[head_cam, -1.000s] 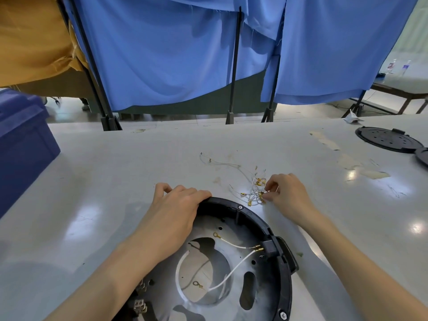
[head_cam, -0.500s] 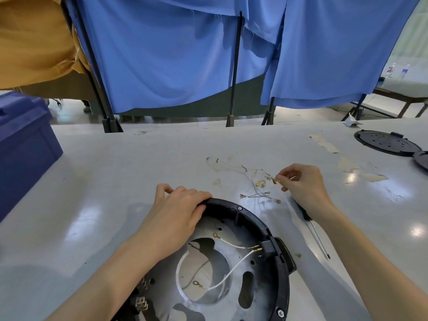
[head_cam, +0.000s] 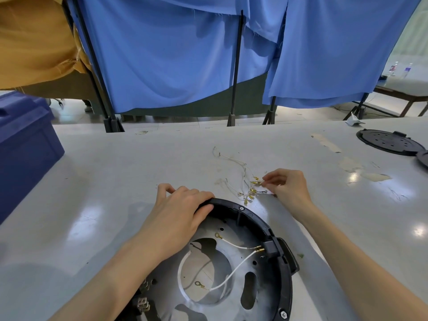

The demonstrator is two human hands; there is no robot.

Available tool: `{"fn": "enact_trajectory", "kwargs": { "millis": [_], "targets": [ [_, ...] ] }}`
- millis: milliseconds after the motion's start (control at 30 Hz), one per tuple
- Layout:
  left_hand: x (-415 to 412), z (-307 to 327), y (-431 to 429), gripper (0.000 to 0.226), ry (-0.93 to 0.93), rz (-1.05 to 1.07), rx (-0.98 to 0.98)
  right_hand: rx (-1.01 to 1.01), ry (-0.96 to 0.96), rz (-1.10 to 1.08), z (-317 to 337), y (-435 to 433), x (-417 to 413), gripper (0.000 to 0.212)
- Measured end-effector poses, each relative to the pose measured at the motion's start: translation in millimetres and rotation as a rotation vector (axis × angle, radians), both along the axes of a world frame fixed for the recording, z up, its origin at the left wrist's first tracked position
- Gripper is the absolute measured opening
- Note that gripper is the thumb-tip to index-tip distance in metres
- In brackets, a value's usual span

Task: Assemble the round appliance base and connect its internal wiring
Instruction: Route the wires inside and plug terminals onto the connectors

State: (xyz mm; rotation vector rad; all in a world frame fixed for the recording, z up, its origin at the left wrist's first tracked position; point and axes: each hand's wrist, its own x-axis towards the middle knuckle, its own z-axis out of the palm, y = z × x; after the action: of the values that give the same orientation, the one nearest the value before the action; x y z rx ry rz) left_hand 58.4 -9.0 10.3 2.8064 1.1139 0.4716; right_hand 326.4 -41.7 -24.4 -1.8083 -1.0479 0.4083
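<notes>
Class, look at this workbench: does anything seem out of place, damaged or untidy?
The loose wires lie in a tangle beyond the round base, by the right hand. Further right, the tabletop shows worn patches, as if its surface is peeling.

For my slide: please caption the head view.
Left hand holds the round base; right hand pinches loose wires beside it.
</notes>
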Motion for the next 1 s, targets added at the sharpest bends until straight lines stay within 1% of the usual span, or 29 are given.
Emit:
{"fn": "enact_trajectory", "kwargs": {
  "millis": [100, 200, 267, 367, 467, 533, 633, 767, 800, 900, 1000],
  "targets": [
    [1, 0, 0, 0.035, 0.000, -0.002, 0.006, -0.140, -0.193, 0.030, -1, -2, 4, 0.013],
    [1, -1, 1, 0.036, -0.002, -0.003, 0.010, -0.244, -0.295, 0.057, -1, 2, 0, 0.004],
    [1, -1, 1, 0.036, -0.004, -0.005, 0.010, -0.291, -0.348, 0.060, 0, 5, -5, 0.010],
    [1, -1, 1, 0.036, -0.015, -0.008, 0.014, -0.324, -0.358, 0.072, 5, 3, -7, 0.015],
    [0, -2, 1, 0.035, -0.031, -0.013, 0.024, -0.323, -0.341, 0.080, 18, -4, -1, 0.014],
    [0, -2, 1, 0.035, -0.031, -0.013, 0.026, -0.354, -0.372, 0.075, 31, -10, 3, 0.011],
    [1, -1, 2, 0.040, -0.032, -0.015, 0.006, -0.406, -0.428, 0.066, 49, -22, 7, 0.016],
    [0, 4, 0, 0.060, -0.085, -0.041, -0.062, -0.348, -0.447, 0.034, 69, -39, 6, 0.012],
    [0, 4, 0, 0.060, -0.105, -0.049, -0.064, -0.325, -0.449, 0.022, 74, -43, 5, 0.010],
    [-1, 4, -1, 0.046, -0.155, -0.063, -0.070, -0.250, -0.450, 0.012, 85, -50, 1, 0.011],
    [0, 4, -3, 0.039, -0.193, -0.073, -0.104, -0.276, -0.505, 0.028, 92, -51, -4, 0.017]
  ]
}}
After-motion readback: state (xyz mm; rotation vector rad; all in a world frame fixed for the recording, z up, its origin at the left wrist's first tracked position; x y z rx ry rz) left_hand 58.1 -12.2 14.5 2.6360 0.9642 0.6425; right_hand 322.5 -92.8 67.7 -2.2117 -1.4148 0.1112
